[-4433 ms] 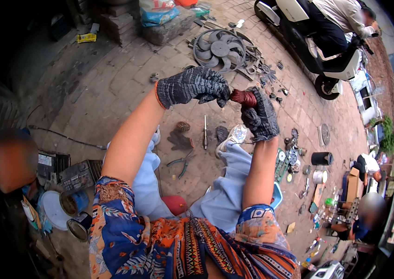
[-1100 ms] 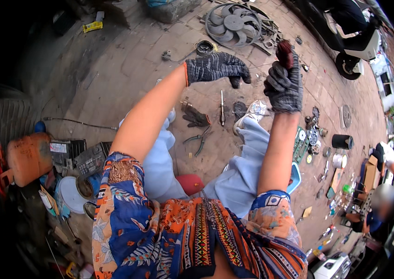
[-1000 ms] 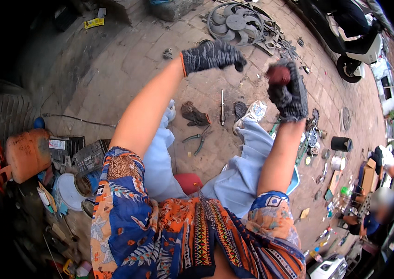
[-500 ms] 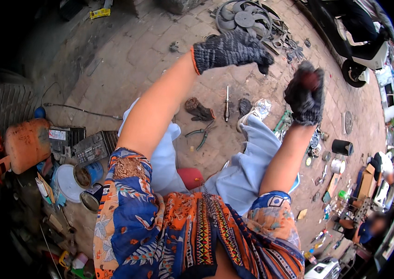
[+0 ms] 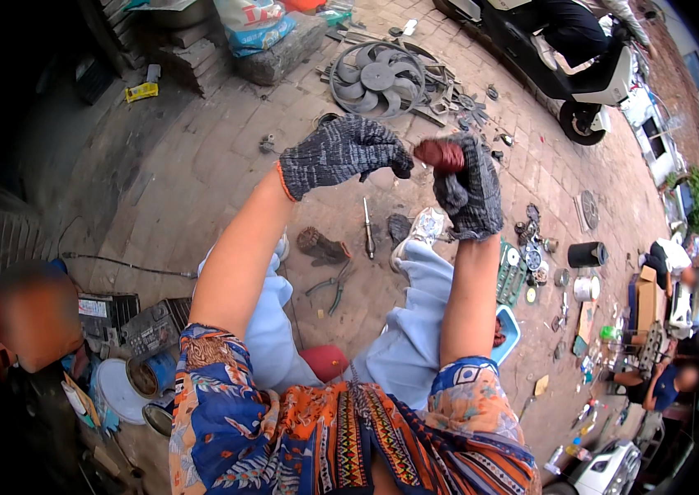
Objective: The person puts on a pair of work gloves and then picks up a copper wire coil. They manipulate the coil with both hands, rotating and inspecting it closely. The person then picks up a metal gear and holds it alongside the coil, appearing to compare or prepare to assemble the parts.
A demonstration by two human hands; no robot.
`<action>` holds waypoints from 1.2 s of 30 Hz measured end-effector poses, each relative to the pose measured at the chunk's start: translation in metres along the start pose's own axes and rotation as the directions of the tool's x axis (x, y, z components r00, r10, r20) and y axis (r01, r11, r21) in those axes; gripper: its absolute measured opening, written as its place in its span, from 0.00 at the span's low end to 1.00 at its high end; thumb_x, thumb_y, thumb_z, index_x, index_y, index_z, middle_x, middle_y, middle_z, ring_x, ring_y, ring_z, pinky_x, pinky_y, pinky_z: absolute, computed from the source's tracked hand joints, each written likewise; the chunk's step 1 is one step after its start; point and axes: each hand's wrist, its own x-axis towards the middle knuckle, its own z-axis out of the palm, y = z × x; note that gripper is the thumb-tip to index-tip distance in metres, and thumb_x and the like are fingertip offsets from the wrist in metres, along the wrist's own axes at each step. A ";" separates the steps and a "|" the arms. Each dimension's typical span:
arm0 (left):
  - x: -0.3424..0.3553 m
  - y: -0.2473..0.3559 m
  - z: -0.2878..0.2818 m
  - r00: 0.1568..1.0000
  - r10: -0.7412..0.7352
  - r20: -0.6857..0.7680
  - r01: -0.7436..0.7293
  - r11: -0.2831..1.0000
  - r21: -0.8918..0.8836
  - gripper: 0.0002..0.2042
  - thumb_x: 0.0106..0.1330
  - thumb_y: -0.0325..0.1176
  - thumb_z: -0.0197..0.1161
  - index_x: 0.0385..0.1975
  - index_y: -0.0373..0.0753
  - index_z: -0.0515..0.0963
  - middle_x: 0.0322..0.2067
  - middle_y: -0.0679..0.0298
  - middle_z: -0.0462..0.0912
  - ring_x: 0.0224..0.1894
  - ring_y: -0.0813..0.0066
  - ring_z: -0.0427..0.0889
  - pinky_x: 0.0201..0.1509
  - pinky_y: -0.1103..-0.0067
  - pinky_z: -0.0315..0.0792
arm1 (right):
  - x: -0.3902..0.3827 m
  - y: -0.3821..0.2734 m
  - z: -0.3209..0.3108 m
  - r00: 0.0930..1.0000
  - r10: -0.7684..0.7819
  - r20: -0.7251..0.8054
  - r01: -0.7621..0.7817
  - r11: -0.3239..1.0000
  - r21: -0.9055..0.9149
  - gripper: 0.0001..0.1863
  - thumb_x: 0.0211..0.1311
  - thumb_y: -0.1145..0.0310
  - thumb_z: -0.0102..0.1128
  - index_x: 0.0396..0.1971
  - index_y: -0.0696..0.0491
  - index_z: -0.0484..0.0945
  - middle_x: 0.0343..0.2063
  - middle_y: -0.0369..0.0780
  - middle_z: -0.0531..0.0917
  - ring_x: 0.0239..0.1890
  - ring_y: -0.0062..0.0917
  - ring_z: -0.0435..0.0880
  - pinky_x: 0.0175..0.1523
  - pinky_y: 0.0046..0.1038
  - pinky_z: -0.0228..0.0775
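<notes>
My left hand (image 5: 345, 158), in a grey knit glove, has its fingers pinched together; anything between them is too small to make out. Just to its right, my gloved right hand (image 5: 469, 190) is closed on a reddish-brown wound coil (image 5: 440, 154), whose end faces my left fingertips. On the paving beneath lie a long screwdriver-like tool (image 5: 367, 227), pliers (image 5: 326, 289), a dark spare glove (image 5: 324, 245) and a dark crumpled item (image 5: 399, 227), between my outstretched legs and shoes.
Ahead lies a fan (image 5: 378, 76); a scooter (image 5: 584, 87) with a person stands upper right. At left are an orange container (image 5: 36, 322), batteries (image 5: 151, 326) and cans. Loose parts, a green case (image 5: 510, 272) and a blue tray (image 5: 508, 334) are at right, with another person (image 5: 667, 388) beyond.
The coil stood upright about a second ago and now lies sideways toward my left hand. My hands moved lower and leftward in the picture since half a second ago, as the whole view shifted.
</notes>
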 end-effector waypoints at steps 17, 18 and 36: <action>0.001 -0.003 0.067 0.882 0.393 -0.260 -0.152 0.760 0.633 0.09 0.58 0.29 0.55 0.36 0.43 0.80 0.35 0.61 0.81 0.37 0.65 0.79 0.43 0.73 0.72 | 0.002 -0.006 0.014 0.743 0.669 0.015 -0.393 0.417 0.819 0.11 0.67 0.64 0.47 0.34 0.56 0.74 0.15 0.32 0.73 0.13 0.12 0.68 0.18 0.16 0.59; 0.002 -0.008 0.061 0.884 0.393 -0.255 -0.180 0.787 0.590 0.09 0.59 0.29 0.54 0.36 0.42 0.80 0.35 0.61 0.81 0.38 0.64 0.79 0.43 0.74 0.72 | -0.003 0.003 0.010 0.724 0.671 0.161 -0.412 0.233 0.881 0.11 0.67 0.65 0.47 0.38 0.56 0.73 0.15 0.32 0.73 0.14 0.12 0.67 0.19 0.16 0.60; 0.008 -0.012 0.030 0.931 0.332 -0.150 -0.277 0.913 0.300 0.07 0.62 0.29 0.56 0.34 0.36 0.80 0.33 0.57 0.82 0.37 0.63 0.80 0.45 0.74 0.73 | -0.005 0.020 -0.009 0.835 0.360 0.417 -0.463 0.049 0.885 0.22 0.65 0.45 0.42 0.29 0.50 0.70 0.07 0.29 0.63 0.05 0.16 0.56 0.10 0.19 0.44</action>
